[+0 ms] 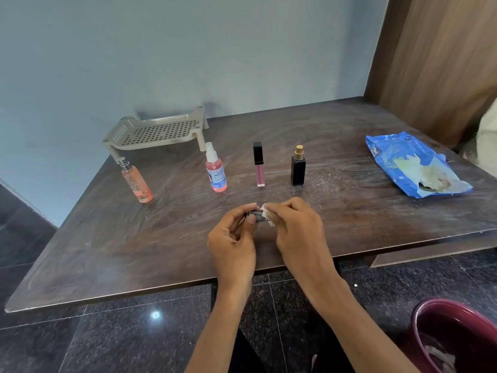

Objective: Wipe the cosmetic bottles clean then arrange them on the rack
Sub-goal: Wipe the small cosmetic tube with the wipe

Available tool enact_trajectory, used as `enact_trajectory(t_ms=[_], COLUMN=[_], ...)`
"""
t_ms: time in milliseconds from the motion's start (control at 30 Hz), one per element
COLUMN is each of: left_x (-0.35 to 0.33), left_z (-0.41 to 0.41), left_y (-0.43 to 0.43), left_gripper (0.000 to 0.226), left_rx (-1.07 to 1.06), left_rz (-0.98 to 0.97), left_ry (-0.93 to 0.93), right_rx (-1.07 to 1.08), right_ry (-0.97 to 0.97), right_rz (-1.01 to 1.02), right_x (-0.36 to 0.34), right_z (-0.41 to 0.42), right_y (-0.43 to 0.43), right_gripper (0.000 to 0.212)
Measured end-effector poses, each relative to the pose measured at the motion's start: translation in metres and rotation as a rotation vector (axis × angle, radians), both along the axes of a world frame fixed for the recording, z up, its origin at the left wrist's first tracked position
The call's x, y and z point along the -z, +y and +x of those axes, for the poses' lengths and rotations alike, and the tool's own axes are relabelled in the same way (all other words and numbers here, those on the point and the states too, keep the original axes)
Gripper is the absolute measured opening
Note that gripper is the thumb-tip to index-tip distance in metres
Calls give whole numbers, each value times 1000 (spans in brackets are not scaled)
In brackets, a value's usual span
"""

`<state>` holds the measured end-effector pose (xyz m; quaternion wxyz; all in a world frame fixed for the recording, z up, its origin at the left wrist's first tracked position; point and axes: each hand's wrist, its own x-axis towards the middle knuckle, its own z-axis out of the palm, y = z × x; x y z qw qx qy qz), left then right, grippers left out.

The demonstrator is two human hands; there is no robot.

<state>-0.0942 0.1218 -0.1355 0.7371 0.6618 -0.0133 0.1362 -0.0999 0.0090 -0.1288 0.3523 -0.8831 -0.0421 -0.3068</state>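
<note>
While left hand (pixel 234 238) pinches small dark bottle (pixel 256 215) at frame centre, right hand (pixel 293 224) pinches white wipe (pixel 265 209) against its end. Best: rotate bottle, rub every side. 4 other bottles (pixel 259 168) stand mid-frame; rack (pixel 158 131) upper left.

Table (pixel 107 251) against a blue wall (pixel 188 49)
The dark brown top is scuffed and streaked; a wood panel (pixel 443 63) rises at right, and the black speckled tile floor (pixel 80 340) reflects a light spot.

Soft even daylight, wide-angle edge distortion.
</note>
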Motion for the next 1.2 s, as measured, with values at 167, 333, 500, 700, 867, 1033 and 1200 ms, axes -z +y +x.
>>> enact_trajectory(t_ms=[167,333,500,700,867,1033,1200], left_x=[0,-5,-10,-11,-6,-6,-5], left_z=[2,2,6,3,-2,-4,-3], left_y=[-1,-1,-4,-5,-4,-5,-5], left_gripper=[22,16,5,22,33,23,22], left_rx=[4,1,3,58,39,22,-14], left_rz=[-67,-185,-280,-339,-262,-173,-172], left_ry=[33,102,186,144,71,40,28], right_rx=[60,73,98,101,92,-1,-41], right_ry=[42,24,-10,-11,12,-25,-49], right_rz=[56,54,74,153,180,216,181], right_x=[3,4,6,5,-1,-13,-17], right_z=[-9,-11,-17,-20,-19,-11,-6], right_y=[-21,-21,-19,-22,-17,4,13], right_gripper=[17,18,20,21,20,17,18])
